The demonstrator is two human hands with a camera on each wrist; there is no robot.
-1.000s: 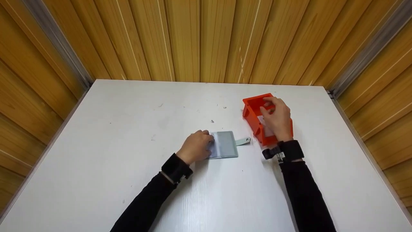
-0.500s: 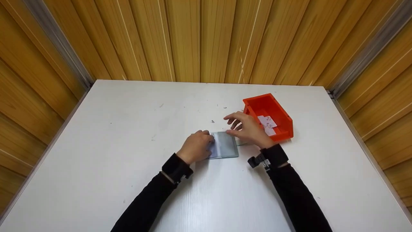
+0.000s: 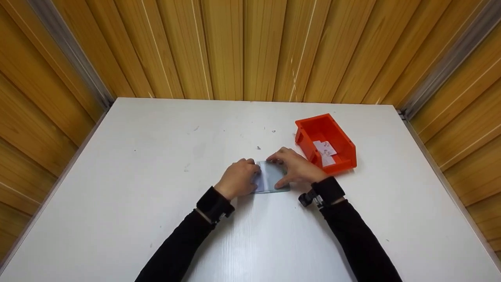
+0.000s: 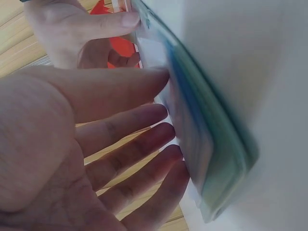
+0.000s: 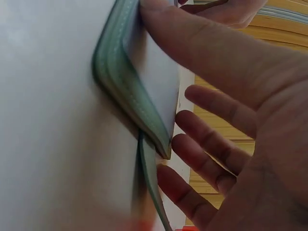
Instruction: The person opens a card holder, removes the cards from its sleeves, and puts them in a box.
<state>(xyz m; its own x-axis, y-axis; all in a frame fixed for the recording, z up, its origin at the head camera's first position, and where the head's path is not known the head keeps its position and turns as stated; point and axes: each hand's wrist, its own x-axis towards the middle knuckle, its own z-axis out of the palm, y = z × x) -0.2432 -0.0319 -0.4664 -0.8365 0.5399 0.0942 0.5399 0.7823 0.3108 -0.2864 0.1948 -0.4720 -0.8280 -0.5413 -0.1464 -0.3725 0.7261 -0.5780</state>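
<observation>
A pale green card holder lies opened out on the white table, clear plastic sleeves facing up. My left hand rests on its left half; in the left wrist view the extended fingertips touch the sleeves. Over the right half reaches my right hand, with the thumb touching the sleeve near the front edge and the other fingers spread by the far side. A thin strap sticks out from the holder's edge beneath the right hand; in the head view that hand covers it.
An orange-red bin stands just behind and right of my right hand, with a few pale printed cards inside. The white table is bordered by wood-patterned panels at the back and sides.
My right hand has come out of the orange-red bin, moving left and toward me onto the card holder's right half. The left hand has stayed in place.
</observation>
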